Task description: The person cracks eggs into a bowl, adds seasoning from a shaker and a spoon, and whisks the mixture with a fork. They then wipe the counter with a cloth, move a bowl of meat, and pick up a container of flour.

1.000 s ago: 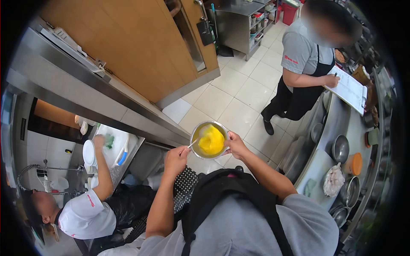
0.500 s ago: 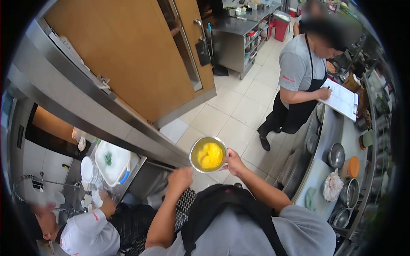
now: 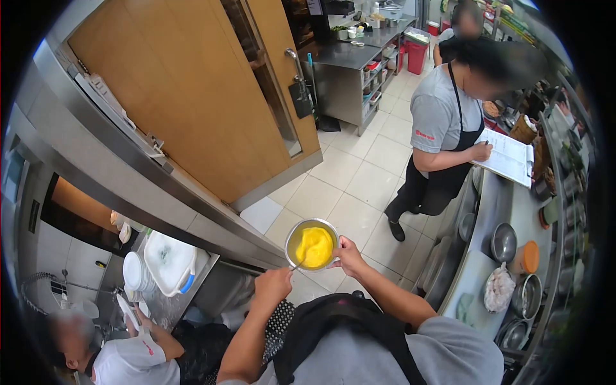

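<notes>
A round steel bowl is held up in front of my body, with bright yellow beaten egg inside. My right hand grips the bowl by its right rim, thumb on top. At the lower left of the bowl, my left hand is closed around the thin handle of a metal utensil. Its far end dips into the egg, so whether it is a fork or a spoon is hidden.
A person with a clipboard stands ahead right, beside a counter with steel bowls and an orange-lidded tub. Left, another person handles dishes near stacked plates and a soapy basin. A wooden door stands ahead.
The egg has swirled into a different shape, and the utensil's handle now shows at the rim. My left hand has shifted slightly down. The person at the left has lifted a white dish.
</notes>
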`<move>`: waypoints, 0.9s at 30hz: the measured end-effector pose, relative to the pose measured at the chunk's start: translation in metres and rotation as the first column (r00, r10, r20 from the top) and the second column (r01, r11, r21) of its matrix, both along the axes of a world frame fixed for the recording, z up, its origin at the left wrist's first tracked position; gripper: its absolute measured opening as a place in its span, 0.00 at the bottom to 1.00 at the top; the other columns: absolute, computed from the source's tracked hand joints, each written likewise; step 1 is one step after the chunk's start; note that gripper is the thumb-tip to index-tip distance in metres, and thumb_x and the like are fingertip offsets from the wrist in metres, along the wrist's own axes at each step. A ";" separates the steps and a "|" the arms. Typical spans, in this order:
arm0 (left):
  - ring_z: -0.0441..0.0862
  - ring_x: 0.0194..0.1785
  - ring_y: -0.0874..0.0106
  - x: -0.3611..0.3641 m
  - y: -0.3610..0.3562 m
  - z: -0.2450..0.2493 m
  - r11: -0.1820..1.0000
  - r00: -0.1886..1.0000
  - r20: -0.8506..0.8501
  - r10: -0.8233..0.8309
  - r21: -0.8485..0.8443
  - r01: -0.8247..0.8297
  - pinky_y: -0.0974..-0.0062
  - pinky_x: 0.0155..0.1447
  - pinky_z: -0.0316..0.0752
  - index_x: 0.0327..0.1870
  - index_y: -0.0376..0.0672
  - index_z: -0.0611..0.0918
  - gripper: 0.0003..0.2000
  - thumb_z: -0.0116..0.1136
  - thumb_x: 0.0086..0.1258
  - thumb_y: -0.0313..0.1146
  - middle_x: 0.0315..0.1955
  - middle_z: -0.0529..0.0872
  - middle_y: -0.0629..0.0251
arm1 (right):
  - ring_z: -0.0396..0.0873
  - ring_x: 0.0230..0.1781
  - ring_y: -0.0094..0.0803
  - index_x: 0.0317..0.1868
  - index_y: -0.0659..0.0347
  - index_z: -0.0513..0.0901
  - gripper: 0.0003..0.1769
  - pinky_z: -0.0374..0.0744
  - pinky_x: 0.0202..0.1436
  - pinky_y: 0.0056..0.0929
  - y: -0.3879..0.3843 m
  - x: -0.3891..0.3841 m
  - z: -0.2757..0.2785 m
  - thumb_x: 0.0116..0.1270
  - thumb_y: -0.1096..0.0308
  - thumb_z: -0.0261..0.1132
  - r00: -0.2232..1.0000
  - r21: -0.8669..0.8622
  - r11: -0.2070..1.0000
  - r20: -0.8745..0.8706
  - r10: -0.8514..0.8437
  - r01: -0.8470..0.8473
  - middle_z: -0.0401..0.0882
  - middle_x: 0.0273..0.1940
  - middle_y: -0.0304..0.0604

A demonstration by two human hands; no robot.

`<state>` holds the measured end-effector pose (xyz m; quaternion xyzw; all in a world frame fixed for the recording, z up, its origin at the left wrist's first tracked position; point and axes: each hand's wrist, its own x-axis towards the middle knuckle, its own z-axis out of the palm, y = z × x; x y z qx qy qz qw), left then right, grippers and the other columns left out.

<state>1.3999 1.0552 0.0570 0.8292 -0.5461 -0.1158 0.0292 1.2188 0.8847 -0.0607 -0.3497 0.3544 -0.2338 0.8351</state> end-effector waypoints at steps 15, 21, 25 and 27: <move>0.84 0.29 0.60 -0.002 -0.001 0.117 0.807 0.986 0.149 -0.074 -0.573 0.147 0.63 0.34 0.78 0.45 0.49 0.88 0.10 0.64 0.63 0.27 0.26 0.84 0.64 | 0.84 0.38 0.37 0.38 0.55 0.70 0.12 0.91 0.38 0.51 -0.025 0.005 0.024 0.62 0.82 0.61 0.996 0.028 0.997 0.061 -0.069 0.068 0.77 0.40 0.41; 0.90 0.39 0.60 -0.005 0.017 -0.041 0.756 0.943 -0.321 0.087 -0.595 -0.273 0.69 0.46 0.83 0.48 0.37 0.88 0.08 0.61 0.72 0.27 0.40 0.91 0.53 | 0.85 0.39 0.40 0.38 0.54 0.68 0.12 0.90 0.39 0.51 -0.023 0.011 0.043 0.62 0.81 0.60 0.992 0.024 0.997 0.095 -0.080 0.078 0.76 0.41 0.43; 0.90 0.38 0.61 -0.009 0.025 -0.024 0.675 0.885 -0.446 0.132 -0.614 -0.409 0.70 0.45 0.81 0.47 0.35 0.88 0.09 0.60 0.75 0.29 0.39 0.91 0.52 | 0.85 0.38 0.38 0.42 0.56 0.72 0.11 0.90 0.39 0.48 -0.019 0.018 0.050 0.63 0.81 0.60 0.998 0.058 0.997 0.039 -0.059 0.056 0.78 0.41 0.42; 0.89 0.38 0.63 0.003 0.039 -0.047 0.684 0.862 -0.477 0.171 -0.573 -0.452 0.71 0.46 0.81 0.47 0.35 0.87 0.09 0.59 0.76 0.30 0.38 0.91 0.53 | 0.85 0.39 0.38 0.43 0.56 0.72 0.12 0.90 0.40 0.48 -0.012 0.025 0.059 0.63 0.81 0.60 0.998 0.075 0.996 0.041 -0.040 0.037 0.78 0.42 0.42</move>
